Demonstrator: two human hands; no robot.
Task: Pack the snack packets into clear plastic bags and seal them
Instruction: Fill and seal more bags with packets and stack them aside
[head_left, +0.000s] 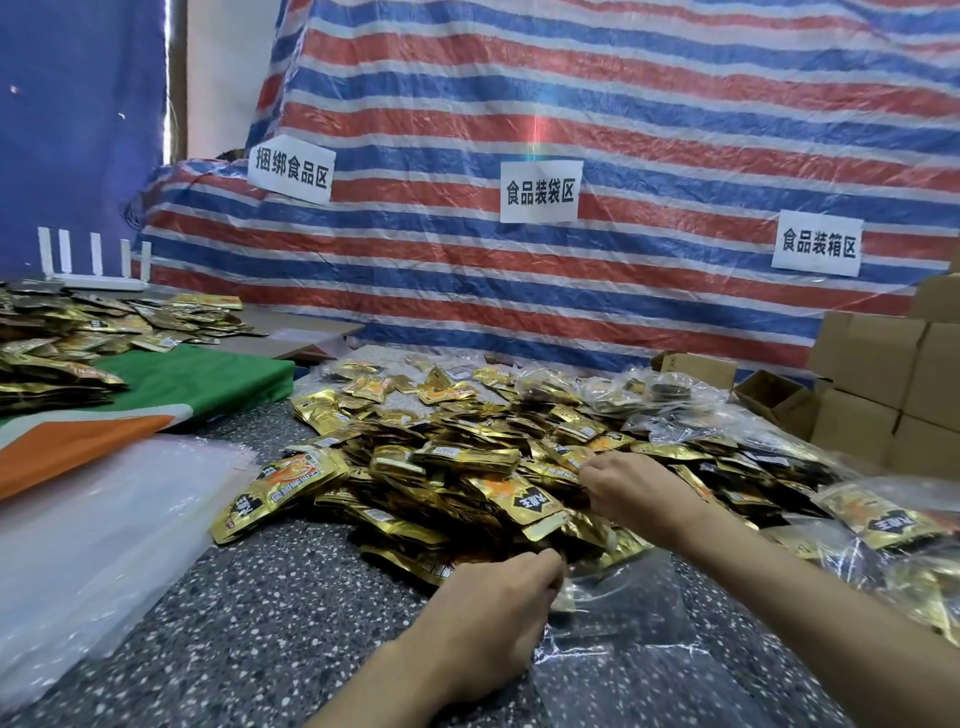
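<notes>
A big heap of gold snack packets (457, 462) covers the middle of the speckled table (249, 613). A clear plastic bag (618, 613) lies flat at the heap's near edge. My left hand (493, 608) pinches the bag's mouth, fingers curled at its rim. My right hand (634, 488) reaches into the heap, its fingers curled on gold packets. What lies under its fingertips is hidden.
A stack of empty clear bags (93, 535) lies at the left. Filled clear bags (893, 525) pile up at the right. More packets (57, 332) sit on a green and orange cloth (197, 379). Cardboard boxes (883, 384) stand far right. A striped tarp (571, 286) backs the table.
</notes>
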